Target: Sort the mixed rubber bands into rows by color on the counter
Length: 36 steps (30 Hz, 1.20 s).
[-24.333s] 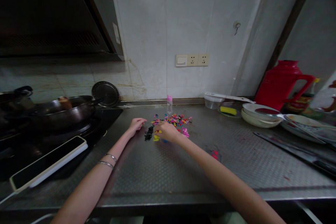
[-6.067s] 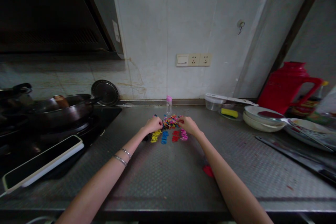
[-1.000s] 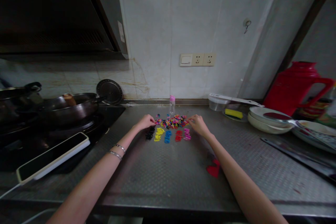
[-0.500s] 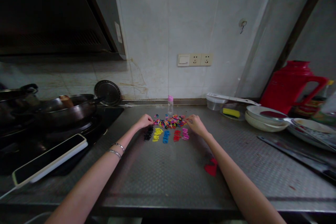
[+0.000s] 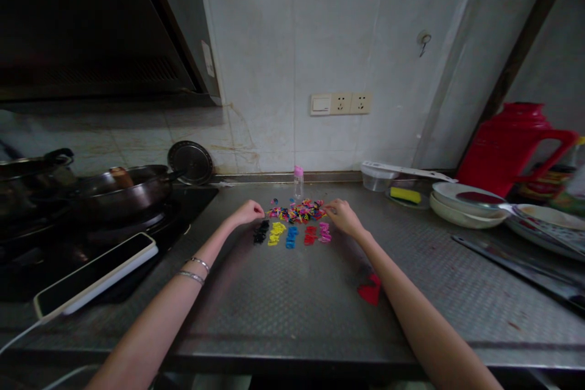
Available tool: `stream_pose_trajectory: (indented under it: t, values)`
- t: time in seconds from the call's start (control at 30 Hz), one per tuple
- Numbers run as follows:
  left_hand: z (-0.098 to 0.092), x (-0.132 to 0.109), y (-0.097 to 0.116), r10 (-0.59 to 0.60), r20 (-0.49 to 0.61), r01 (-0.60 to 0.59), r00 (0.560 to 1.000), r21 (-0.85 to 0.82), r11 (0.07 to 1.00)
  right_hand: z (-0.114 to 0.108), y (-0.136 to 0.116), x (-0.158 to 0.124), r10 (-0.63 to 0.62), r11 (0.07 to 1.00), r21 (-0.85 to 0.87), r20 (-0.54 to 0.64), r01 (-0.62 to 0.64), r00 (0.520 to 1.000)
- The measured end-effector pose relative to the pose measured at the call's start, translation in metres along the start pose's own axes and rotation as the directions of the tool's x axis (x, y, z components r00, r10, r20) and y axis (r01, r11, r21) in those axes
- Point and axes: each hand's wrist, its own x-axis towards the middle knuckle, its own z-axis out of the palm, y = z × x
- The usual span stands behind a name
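A mixed pile of small coloured bands, like tiny rubber bands [image 5: 299, 211], lies on the metal counter. In front of it, sorted by colour, are a black heap [image 5: 261, 232], a yellow heap [image 5: 276, 233], a blue heap [image 5: 291, 237], a red heap [image 5: 309, 235] and a pink heap [image 5: 324, 232]. My left hand [image 5: 248, 213] is just off the pile's left end, above the black heap, thumb and fingertips pinched; what they hold is too small to see. At the right end, my right hand [image 5: 342, 217] touches the pile's edge with fingertips together, their content unclear.
Behind the pile stands a clear bottle with a pink cap [image 5: 298, 183]. A red heart-shaped piece [image 5: 369, 290] lies by my right forearm. To the left are a phone [image 5: 95, 277] and a pan [image 5: 123, 192]; at right, bowls [image 5: 466, 213], a yellow sponge [image 5: 405, 195] and a red thermos [image 5: 507, 152].
My left hand has drawn slightly left, away from the pile's end. The right hand stays at the pile's right edge. The whole view has shifted a little.
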Motion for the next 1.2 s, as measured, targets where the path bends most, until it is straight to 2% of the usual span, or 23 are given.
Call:
stream_pose_trajectory:
  t: [0.13,0.33,0.5,0.7,0.9,1.1,1.2]
  values:
    - [-0.001,-0.015,0.003,0.009,0.08,-0.004,0.997,-0.064,0.998,0.001,0.0,0.0,0.002,1.0,-0.003,0.008,-0.002,1.0]
    - [0.002,-0.027,0.006,-0.021,0.057,0.026,0.998,-0.087,0.996,0.001,-0.004,-0.001,-0.011,0.999,-0.034,0.028,0.012,1.0]
    - [0.0,-0.032,0.008,-0.046,0.026,0.049,0.999,-0.104,0.993,0.001,-0.023,-0.001,-0.051,0.998,-0.035,0.033,0.052,0.998]
    - [-0.002,-0.036,0.008,-0.045,0.004,0.045,0.999,-0.075,0.996,0.009,-0.055,0.006,-0.198,0.98,-0.011,0.113,0.201,0.974]
    - [-0.004,-0.035,0.002,-0.057,-0.016,0.056,0.998,-0.053,0.997,0.019,-0.073,0.016,-0.29,0.949,-0.068,0.181,0.306,0.94]
    - [-0.006,-0.037,0.003,-0.062,-0.037,0.061,0.997,-0.042,0.997,0.025,-0.083,0.023,-0.232,0.952,-0.13,0.28,0.277,0.931]
    - [-0.007,-0.038,0.005,-0.066,-0.041,0.065,0.997,-0.037,0.997,0.025,-0.085,0.024,-0.206,0.947,-0.18,0.29,0.265,0.935]
